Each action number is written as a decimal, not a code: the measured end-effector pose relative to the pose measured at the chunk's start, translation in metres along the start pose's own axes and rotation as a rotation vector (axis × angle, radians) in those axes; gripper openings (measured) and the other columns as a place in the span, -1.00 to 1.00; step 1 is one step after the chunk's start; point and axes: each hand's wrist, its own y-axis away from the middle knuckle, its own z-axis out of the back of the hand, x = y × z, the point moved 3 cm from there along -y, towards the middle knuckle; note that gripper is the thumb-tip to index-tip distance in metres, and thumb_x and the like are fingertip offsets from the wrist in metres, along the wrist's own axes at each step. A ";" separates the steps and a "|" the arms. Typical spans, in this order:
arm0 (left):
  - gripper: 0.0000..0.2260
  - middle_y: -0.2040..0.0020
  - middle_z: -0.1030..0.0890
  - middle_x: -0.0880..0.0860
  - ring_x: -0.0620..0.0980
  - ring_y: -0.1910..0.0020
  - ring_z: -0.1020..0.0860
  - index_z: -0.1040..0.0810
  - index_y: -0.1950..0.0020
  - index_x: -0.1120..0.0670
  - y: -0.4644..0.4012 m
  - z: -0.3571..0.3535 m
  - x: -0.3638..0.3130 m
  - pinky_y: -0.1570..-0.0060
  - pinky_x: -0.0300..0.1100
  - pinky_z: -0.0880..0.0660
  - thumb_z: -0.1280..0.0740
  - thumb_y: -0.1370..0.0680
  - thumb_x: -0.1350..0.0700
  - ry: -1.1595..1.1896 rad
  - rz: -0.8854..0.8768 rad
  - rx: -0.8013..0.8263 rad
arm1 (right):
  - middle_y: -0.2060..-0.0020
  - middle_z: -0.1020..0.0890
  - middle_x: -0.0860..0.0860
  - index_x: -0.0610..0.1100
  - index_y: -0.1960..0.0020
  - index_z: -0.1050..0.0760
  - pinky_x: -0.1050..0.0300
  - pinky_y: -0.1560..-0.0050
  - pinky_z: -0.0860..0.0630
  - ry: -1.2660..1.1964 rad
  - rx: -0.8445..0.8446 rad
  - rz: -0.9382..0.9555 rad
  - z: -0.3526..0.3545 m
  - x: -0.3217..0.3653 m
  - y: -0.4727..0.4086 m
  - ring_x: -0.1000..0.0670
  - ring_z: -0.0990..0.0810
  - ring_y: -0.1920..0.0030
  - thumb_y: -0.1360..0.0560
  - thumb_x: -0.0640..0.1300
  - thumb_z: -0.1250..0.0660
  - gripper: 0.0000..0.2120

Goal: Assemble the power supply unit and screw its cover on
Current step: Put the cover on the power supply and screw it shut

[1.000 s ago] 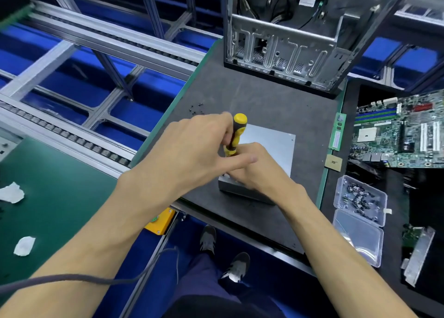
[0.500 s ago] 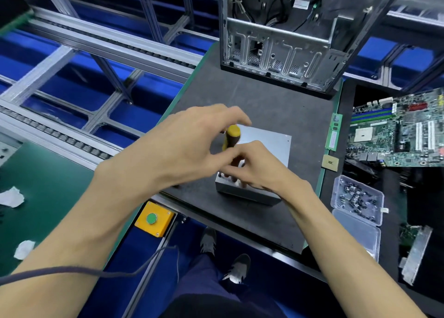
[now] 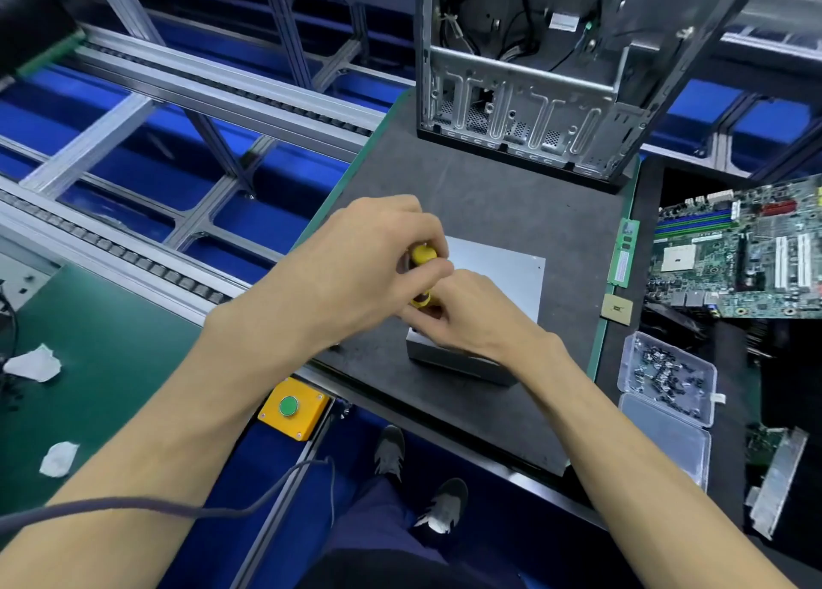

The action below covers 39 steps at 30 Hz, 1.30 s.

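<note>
Over on our left, two crumpled white scraps lie on the green mat, and just past its near corner sits a yellow box with a green button. Moving in, our left hand is curled over the top of the yellow screwdriver, fingers wrapped round the handle, tool standing upright. Right beside it, touching, our right hand pinches the lower part of the handle and rests on the near left corner of the power supply unit, a grey metal box lying flat on the dark work mat; the tip is hidden behind our fingers. Behind it stands the open computer case. Further right, a memory stick and a small chip lie at the mat's edge, then a motherboard, and nearer us a clear plastic box of screws.
</note>
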 end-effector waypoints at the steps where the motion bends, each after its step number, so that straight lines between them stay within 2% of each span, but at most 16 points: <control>1: -0.88 0.03 -0.59 -0.04 -0.04 0.12 -0.51 -0.68 -0.08 0.04 0.000 0.000 0.001 -0.03 0.04 -0.51 -0.38 -0.59 0.12 0.004 -0.023 0.032 | 0.45 -0.46 -0.02 -0.13 0.31 -0.33 -0.04 0.30 -0.40 -0.027 -0.021 0.008 0.002 0.001 0.001 -0.11 -0.39 0.38 -0.61 0.08 -0.27 -0.59; 4: -0.72 -0.10 -0.63 -0.03 0.01 -0.06 -0.54 -0.65 -0.18 0.05 0.003 0.000 -0.002 -0.12 0.03 -0.49 -0.31 -0.55 0.31 0.018 -0.076 0.145 | 0.52 -0.36 0.03 -0.06 0.35 -0.19 0.01 0.37 -0.30 -0.102 -0.034 -0.005 0.005 0.003 0.004 -0.13 -0.36 0.42 -0.55 -0.07 -0.32 -0.60; 6: -0.70 -0.17 -0.55 -0.07 -0.02 -0.07 -0.54 -0.55 -0.29 -0.02 0.006 0.000 -0.004 -0.09 0.00 -0.51 -0.37 -0.56 0.11 -0.009 -0.039 0.102 | 0.56 -0.29 0.07 0.01 0.42 -0.15 0.03 0.39 -0.22 -0.150 -0.016 -0.024 0.004 0.004 0.002 -0.12 -0.30 0.44 -0.52 -0.12 -0.33 -0.55; 8: -0.76 -0.09 -0.52 -0.08 -0.01 0.01 -0.53 -0.55 -0.21 -0.03 0.005 0.001 -0.004 -0.03 0.01 -0.52 -0.38 -0.56 -0.03 -0.105 0.014 0.035 | 0.56 -0.28 0.06 -0.01 0.43 -0.17 0.01 0.40 -0.21 -0.115 -0.014 -0.007 0.004 0.007 -0.001 -0.11 -0.25 0.43 -0.53 -0.05 -0.31 -0.56; 10: -0.88 0.00 -0.56 -0.05 0.00 0.00 -0.51 -0.63 -0.07 0.03 0.003 -0.002 0.000 -0.07 0.01 -0.49 -0.34 -0.58 0.13 -0.125 -0.002 0.088 | 0.51 -0.37 0.00 -0.05 0.38 -0.21 -0.01 0.38 -0.27 -0.064 -0.011 0.013 0.004 0.010 -0.001 -0.12 -0.30 0.40 -0.54 0.06 -0.21 -0.62; 12: -0.78 -0.03 -0.58 -0.04 -0.02 -0.05 -0.48 -0.65 -0.09 0.06 0.005 -0.004 -0.002 -0.11 -0.03 -0.46 -0.30 -0.55 0.29 -0.073 -0.053 0.187 | 0.49 -0.42 -0.03 -0.02 0.36 -0.17 -0.01 0.37 -0.33 -0.076 -0.009 -0.004 0.002 0.007 0.000 -0.12 -0.35 0.40 -0.53 0.03 -0.22 -0.64; 14: -0.76 -0.11 -0.50 -0.06 -0.04 -0.03 -0.51 -0.56 -0.22 0.01 0.009 -0.005 -0.003 -0.07 -0.08 -0.49 -0.38 -0.56 0.17 -0.025 -0.009 0.164 | 0.54 -0.34 0.04 0.03 0.40 -0.14 0.00 0.41 -0.27 -0.115 -0.012 -0.019 0.002 0.004 0.001 -0.04 -0.31 0.47 -0.49 -0.06 -0.28 -0.61; 17: -0.77 0.01 -0.46 -0.08 -0.01 0.07 -0.50 -0.53 -0.12 -0.03 0.012 -0.004 0.000 0.03 -0.05 -0.49 -0.36 -0.57 -0.13 -0.136 0.130 0.032 | 0.57 -0.21 0.09 0.07 0.41 -0.07 0.01 0.41 -0.22 -0.084 -0.025 0.014 0.001 0.005 0.002 -0.04 -0.20 0.48 -0.52 -0.04 -0.30 -0.52; 19: -0.85 0.06 -0.47 -0.10 -0.02 0.06 -0.51 -0.59 -0.09 -0.01 0.010 -0.002 0.003 0.00 -0.07 -0.47 -0.31 -0.62 -0.04 -0.179 0.100 0.048 | 0.60 -0.17 0.07 0.06 0.41 -0.03 0.06 0.45 -0.15 -0.076 -0.044 0.031 0.001 0.010 0.003 -0.01 -0.17 0.50 -0.53 0.07 -0.23 -0.53; 21: -0.86 0.03 -0.50 -0.10 -0.06 0.04 -0.50 -0.62 -0.13 -0.02 0.009 -0.001 0.003 -0.03 -0.09 -0.47 -0.31 -0.63 0.02 -0.165 0.028 0.122 | 0.60 -0.15 0.09 0.10 0.40 -0.01 0.12 0.46 -0.07 -0.091 -0.053 0.027 0.001 0.011 0.003 0.05 -0.17 0.54 -0.51 0.00 -0.27 -0.52; 24: -0.71 -0.08 -0.56 -0.13 -0.15 -0.07 -0.51 -0.55 -0.30 -0.07 0.012 -0.003 0.008 -0.12 -0.10 -0.50 -0.38 -0.58 -0.03 -0.026 -0.032 0.184 | 0.54 -0.27 0.11 0.06 0.38 -0.13 0.00 0.45 -0.25 -0.098 -0.002 -0.026 -0.005 0.007 0.001 0.00 -0.28 0.50 -0.52 -0.16 -0.33 -0.55; 26: -0.68 -0.09 -0.61 -0.17 -0.23 -0.07 -0.54 -0.56 -0.31 -0.10 0.012 -0.004 0.019 -0.12 -0.11 -0.53 -0.41 -0.56 -0.06 0.156 0.020 0.151 | 0.52 -0.32 0.03 0.00 0.36 -0.20 -0.08 0.38 -0.33 -0.121 0.019 -0.074 -0.007 0.003 0.001 -0.12 -0.34 0.45 -0.58 -0.11 -0.32 -0.58; 30: -0.83 0.02 -0.72 -0.03 -0.05 -0.01 -0.66 -0.67 -0.04 -0.04 -0.002 -0.007 0.058 -0.14 0.08 -0.56 -0.41 -0.56 -0.09 0.524 0.169 0.203 | 0.55 -0.25 0.11 -0.06 0.34 -0.25 0.03 0.35 -0.15 -0.076 -0.003 -0.057 -0.006 0.006 -0.001 0.05 -0.26 0.49 -0.65 0.02 -0.28 -0.56; 34: -0.80 -0.04 -0.73 0.07 0.05 -0.05 -0.70 -0.68 -0.13 -0.01 -0.020 -0.016 0.104 -0.09 -0.11 -0.62 -0.42 -0.56 -0.05 0.820 0.116 0.388 | 0.53 -0.30 0.05 -0.03 0.38 -0.16 -0.02 0.34 -0.21 -0.070 -0.006 -0.174 -0.009 0.002 -0.005 -0.09 -0.29 0.43 -0.66 0.03 -0.23 -0.52; 36: -0.85 0.00 -0.73 0.13 0.13 -0.02 -0.70 -0.69 -0.13 0.06 -0.034 -0.024 0.136 -0.06 -0.09 -0.64 -0.40 -0.58 0.13 0.864 0.190 0.286 | 0.52 -0.37 -0.02 -0.07 0.38 -0.23 -0.06 0.31 -0.30 -0.097 -0.030 -0.236 -0.010 -0.003 -0.001 -0.14 -0.35 0.40 -0.67 0.05 -0.20 -0.52; 39: -0.87 0.14 -0.72 0.13 0.09 0.13 -0.69 -0.69 0.00 0.12 -0.061 -0.049 0.187 -0.10 0.00 -0.63 -0.39 -0.55 0.31 0.592 0.426 -0.007 | 0.49 -0.40 0.03 0.02 0.33 -0.28 0.04 0.29 -0.34 -0.290 -0.091 -0.335 -0.005 -0.007 0.006 -0.02 -0.33 0.39 -0.62 0.18 -0.11 -0.60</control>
